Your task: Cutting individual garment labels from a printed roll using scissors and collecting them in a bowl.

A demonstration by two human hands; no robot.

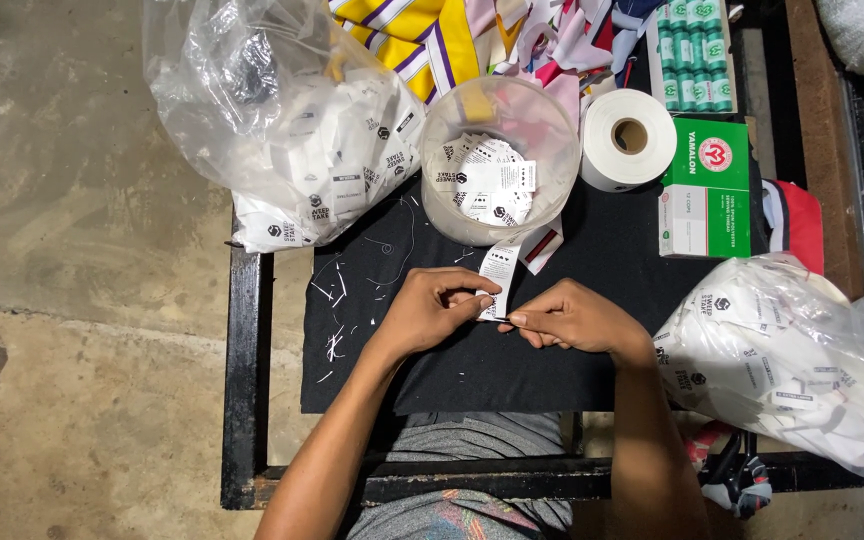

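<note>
My left hand [439,305] pinches the lower end of a white printed label strip [498,270] that lies on the black cloth [592,260]. My right hand [572,318] meets it from the right, fingers closed on a thin dark tool, its tip against the strip's lower edge; what the tool is I cannot tell. Just beyond the hands stands a clear plastic tub [497,165] holding several loose white labels.
A clear bag of labels [292,120] lies at the back left, another bag [792,360] at the right. A white tape roll [628,138], a green-and-white box [704,190], green spools [692,55] and coloured fabric scraps [512,35] are behind. Thread scraps [337,300] litter the cloth. Black table frame [244,380].
</note>
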